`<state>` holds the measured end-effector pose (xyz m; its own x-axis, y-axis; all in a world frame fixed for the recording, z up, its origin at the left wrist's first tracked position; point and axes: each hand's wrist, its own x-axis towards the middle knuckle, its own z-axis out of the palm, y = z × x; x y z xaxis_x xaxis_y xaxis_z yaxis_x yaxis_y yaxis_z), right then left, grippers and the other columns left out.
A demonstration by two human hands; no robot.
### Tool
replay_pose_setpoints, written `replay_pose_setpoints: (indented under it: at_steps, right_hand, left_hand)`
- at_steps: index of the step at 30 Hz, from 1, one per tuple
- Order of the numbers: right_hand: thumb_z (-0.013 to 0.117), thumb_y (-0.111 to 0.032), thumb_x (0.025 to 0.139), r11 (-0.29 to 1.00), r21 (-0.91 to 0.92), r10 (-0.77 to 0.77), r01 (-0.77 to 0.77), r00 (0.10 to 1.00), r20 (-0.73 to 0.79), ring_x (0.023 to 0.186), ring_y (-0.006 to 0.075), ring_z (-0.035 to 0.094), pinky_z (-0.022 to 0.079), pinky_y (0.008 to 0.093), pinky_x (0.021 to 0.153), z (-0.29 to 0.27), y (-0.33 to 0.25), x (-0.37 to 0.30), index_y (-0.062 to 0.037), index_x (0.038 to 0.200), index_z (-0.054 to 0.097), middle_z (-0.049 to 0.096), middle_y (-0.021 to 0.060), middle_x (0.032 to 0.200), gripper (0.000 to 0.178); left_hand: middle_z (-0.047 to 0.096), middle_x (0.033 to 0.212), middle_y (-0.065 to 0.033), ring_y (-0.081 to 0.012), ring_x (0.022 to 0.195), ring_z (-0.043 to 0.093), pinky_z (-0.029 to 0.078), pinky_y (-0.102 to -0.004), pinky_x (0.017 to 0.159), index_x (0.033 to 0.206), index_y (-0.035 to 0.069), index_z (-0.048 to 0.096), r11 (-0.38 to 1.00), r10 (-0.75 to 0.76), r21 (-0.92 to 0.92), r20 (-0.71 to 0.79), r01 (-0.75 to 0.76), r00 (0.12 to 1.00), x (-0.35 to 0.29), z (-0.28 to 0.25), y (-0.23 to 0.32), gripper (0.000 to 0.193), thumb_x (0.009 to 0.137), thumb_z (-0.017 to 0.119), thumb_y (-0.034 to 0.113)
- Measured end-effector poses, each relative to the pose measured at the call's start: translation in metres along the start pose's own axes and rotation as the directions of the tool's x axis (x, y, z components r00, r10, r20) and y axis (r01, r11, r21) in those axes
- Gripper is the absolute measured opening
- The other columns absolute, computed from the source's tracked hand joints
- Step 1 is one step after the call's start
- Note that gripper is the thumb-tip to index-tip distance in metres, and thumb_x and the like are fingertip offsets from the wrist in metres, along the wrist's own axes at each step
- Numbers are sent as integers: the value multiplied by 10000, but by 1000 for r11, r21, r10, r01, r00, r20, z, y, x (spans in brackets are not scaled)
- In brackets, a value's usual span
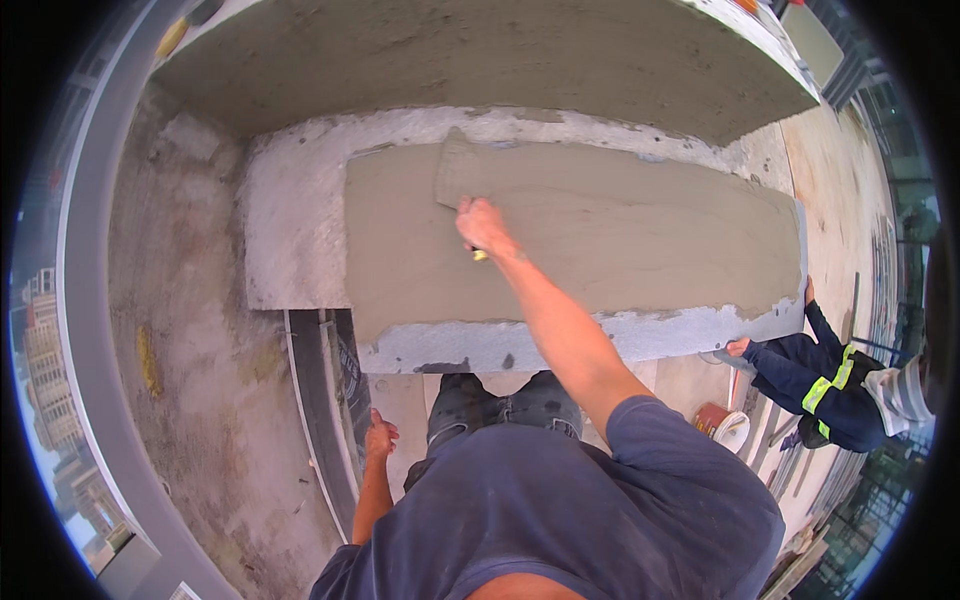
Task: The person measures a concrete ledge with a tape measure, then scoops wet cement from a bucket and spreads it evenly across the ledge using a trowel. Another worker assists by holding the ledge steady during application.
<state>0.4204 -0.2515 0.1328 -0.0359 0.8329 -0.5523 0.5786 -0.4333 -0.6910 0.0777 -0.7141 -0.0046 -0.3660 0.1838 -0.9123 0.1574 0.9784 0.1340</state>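
My right hand [482, 226] is closed round the handle of a trowel [461, 168]. Its blade lies on a wide layer of grey-brown mortar [620, 235], toward the layer's left end. The mortar covers most of a pale grey slab [450, 345], whose bare near edge shows in front of my legs. Down at my side hangs my left hand [380, 436], fingers loosely apart and holding nothing, beside a dark metal channel [322, 420].
Behind the mortar rises a mortar-coated block [480, 60]. A co-worker [820, 385] in dark clothing with reflective bands has hands at the slab's right end. A reddish-brown bucket [712, 420] stands nearby. At left, a stained concrete surface [200, 400] meets a grey metal rail [85, 250].
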Motion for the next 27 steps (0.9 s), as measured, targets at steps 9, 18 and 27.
replay_pose_setpoints:
  at_steps: [9,18,27]
  right_hand:
    - [363,-355,1124,997,-51,-41,51,983,178,742,377,753,590,494,838,133,-105,-11,72,860,701,730,200,696,605]
    - [429,-382,1112,748,-605,-215,275,961,172,1028,414,745,595,545,925,50,-37,-77,6,1154,726,758,249,1154,490]
    - [419,-536,1093,798,-303,335,-521,802,-495,1017,514,716,551,592,914,-249,273,-123,66,1105,723,738,336,1040,675]
  left_hand:
    - [696,717,-124,-233,498,593,480,-399,487,898,-14,735,993,115,-36,-22,-115,993,7,-21,-1,965,1058,175,755]
    - [674,716,-115,-230,486,559,449,-399,467,926,-9,723,992,121,-38,86,-118,989,33,-23,14,997,1034,161,807]
    - [677,723,-131,-240,466,541,443,-401,454,924,-8,716,996,71,39,152,-78,986,49,-32,14,1000,1025,163,818]
